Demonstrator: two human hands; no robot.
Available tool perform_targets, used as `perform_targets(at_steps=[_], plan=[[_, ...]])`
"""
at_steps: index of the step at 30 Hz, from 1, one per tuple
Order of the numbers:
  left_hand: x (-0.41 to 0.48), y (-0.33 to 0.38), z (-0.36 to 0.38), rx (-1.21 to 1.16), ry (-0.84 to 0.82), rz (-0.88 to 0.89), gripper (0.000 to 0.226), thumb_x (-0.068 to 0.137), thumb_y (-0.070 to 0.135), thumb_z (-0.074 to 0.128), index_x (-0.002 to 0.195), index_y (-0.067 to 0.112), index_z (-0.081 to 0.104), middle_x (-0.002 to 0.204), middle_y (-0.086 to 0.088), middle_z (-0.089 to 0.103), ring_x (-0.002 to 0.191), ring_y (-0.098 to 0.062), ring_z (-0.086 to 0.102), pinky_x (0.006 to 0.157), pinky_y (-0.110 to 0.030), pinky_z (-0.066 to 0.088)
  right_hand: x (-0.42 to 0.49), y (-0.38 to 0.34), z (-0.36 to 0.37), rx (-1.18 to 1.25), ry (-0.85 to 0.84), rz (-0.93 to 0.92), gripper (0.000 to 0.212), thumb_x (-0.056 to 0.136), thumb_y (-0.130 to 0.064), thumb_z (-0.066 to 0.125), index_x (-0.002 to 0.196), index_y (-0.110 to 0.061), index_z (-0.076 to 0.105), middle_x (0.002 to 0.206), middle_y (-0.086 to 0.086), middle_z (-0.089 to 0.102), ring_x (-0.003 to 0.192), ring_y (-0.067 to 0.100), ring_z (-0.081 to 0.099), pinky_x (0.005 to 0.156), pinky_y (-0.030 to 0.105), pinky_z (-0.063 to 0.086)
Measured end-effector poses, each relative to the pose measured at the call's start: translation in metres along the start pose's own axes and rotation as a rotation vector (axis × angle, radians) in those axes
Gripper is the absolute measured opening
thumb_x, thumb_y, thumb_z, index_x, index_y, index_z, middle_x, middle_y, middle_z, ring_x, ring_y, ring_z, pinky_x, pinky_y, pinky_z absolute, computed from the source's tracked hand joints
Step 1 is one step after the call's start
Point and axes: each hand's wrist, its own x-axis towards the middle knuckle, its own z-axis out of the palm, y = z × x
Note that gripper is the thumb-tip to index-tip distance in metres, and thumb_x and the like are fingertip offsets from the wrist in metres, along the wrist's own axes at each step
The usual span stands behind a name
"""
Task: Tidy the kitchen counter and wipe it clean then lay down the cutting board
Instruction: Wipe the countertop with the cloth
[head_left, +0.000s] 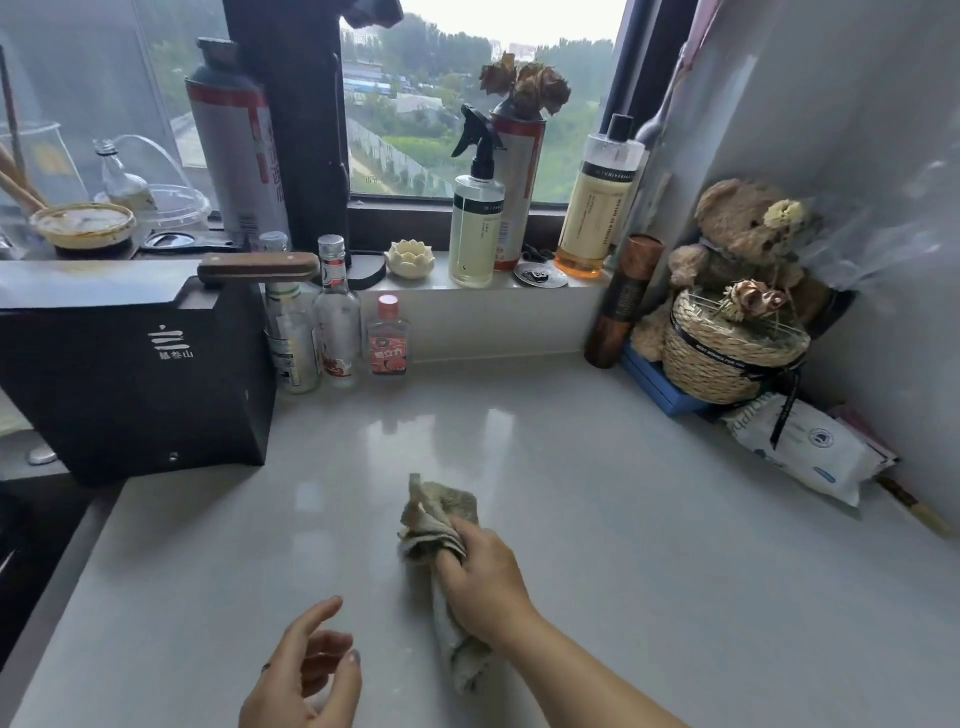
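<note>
Pale, glossy stone counter (649, 519), mirroring window light. Near its middle, a crumpled grey-beige cloth (441, 525), nubbly and soft, bunched into a long roll; long axis running from the near edge away toward the window, far end fanned into loose folds, near end trailing under the wrist. Right hand (480, 577) closed over the roll's middle, fingers wrapped round it, pressing it onto the counter. Left hand (306, 675) just above the surface at the near edge, empty, fingers loosely curled and apart.

At left, a matte black box (140, 374) with white lettering, a wood-handled knife (258, 266) lying across its top. Beside it, three clear glass bottles (337, 322) against the back wall: two tall, one short and flat with a red cap and red label; contents too hard to judge. On the sill, a spray bottle (475, 218) of pale yellowish liquid, a taller clear bottle (597, 202) of amber liquid, a cream lotus-shaped dish (410, 258). In the right corner, a fuzzy brown teddy bear (748, 234) behind a woven straw basket (727, 358) topped with dried flowers, a soft white wipes pack (810, 452) nearer.
</note>
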Motion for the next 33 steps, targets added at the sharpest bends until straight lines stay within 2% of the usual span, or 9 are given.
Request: perform_targets(at_steps=[3,6,11,16,21,27,30,31,33], plan=[[-0.003,0.005,0.015,0.007,-0.032,0.015,0.048,0.070,-0.010,0.062,0.083,0.037,0.063,0.066,0.001,0.066,0.072,-0.006,0.059,0.062,0.004,0.039,-0.013,0.024,-0.048,0.166,0.117,0.004,0.030,0.084,-0.007,0.049,0.105,-0.019,0.067,0.105,0.006,0.071,0.101,0.023,0.061,0.088,0.032,0.047],[-0.006,0.012,0.040,0.020,-0.065,0.024,0.070,0.069,-0.010,0.062,0.076,0.060,0.055,0.077,0.018,0.064,0.069,0.002,0.061,0.062,0.003,0.040,-0.034,0.075,-0.107,0.124,0.269,0.021,0.035,0.083,-0.005,0.053,0.113,-0.020,0.066,0.110,0.006,0.070,0.106,0.021,0.060,0.094,0.032,0.047],[-0.022,0.026,0.091,0.005,-0.204,0.004,0.060,0.069,-0.015,0.060,0.078,0.045,0.057,0.082,-0.022,0.065,0.064,0.008,0.061,0.061,0.002,0.041,-0.075,0.186,-0.205,-0.158,0.513,0.320,0.042,0.085,-0.012,0.057,0.127,-0.016,0.056,0.108,0.021,0.060,0.106,0.034,0.056,0.084,0.032,0.042],[-0.038,0.045,0.140,0.028,-0.271,0.025,0.087,0.068,-0.018,0.059,0.066,0.069,0.056,0.079,-0.009,0.060,0.066,0.015,0.058,0.064,0.004,0.038,-0.108,0.256,-0.267,-0.321,0.623,0.541,0.046,0.086,-0.016,0.057,0.131,-0.017,0.052,0.101,0.021,0.052,0.094,0.040,0.059,0.078,0.039,0.046],[-0.066,0.052,0.171,0.164,-0.334,0.131,0.047,0.067,-0.016,0.064,0.100,0.017,0.064,0.084,-0.017,0.064,0.072,0.020,0.056,0.069,0.004,0.037,-0.117,0.272,-0.259,-0.380,0.462,0.589,0.048,0.090,-0.026,0.050,0.137,-0.024,0.042,0.126,0.018,0.050,0.112,0.036,0.055,0.091,0.037,0.043],[-0.075,0.051,0.175,0.181,-0.273,0.134,0.055,0.067,-0.014,0.065,0.097,0.030,0.054,0.085,-0.016,0.065,0.073,0.021,0.055,0.068,0.004,0.037,-0.124,0.219,-0.183,-0.404,0.288,0.340,0.051,0.086,-0.036,0.053,0.136,-0.036,0.041,0.121,0.001,0.055,0.107,0.016,0.060,0.084,0.024,0.045],[-0.075,0.052,0.171,0.177,-0.229,0.121,0.037,0.071,0.006,0.064,0.101,0.024,0.054,0.086,-0.018,0.065,0.074,0.024,0.052,0.068,0.005,0.036,-0.127,0.173,-0.142,-0.375,0.264,0.069,0.054,0.048,-0.044,0.072,0.101,-0.031,0.072,0.073,-0.005,0.066,0.056,0.006,0.066,0.054,0.013,0.047],[-0.075,0.052,0.170,0.178,-0.208,0.120,0.036,0.068,0.014,0.060,0.102,0.024,0.055,0.086,-0.017,0.065,0.074,0.026,0.051,0.068,0.005,0.035,-0.125,0.161,-0.135,-0.356,0.207,0.033,0.053,0.048,-0.045,0.072,0.101,-0.034,0.072,0.073,-0.006,0.066,0.055,0.006,0.065,0.054,0.013,0.047],[-0.075,0.054,0.165,0.174,-0.180,0.120,0.036,0.068,0.012,0.061,0.099,0.028,0.056,0.086,-0.016,0.065,0.074,0.026,0.051,0.069,0.006,0.034,-0.111,0.152,-0.133,-0.190,0.129,0.083,0.048,0.075,-0.036,0.062,0.123,-0.036,0.056,0.103,0.001,0.061,0.089,0.016,0.066,0.078,0.019,0.047]])
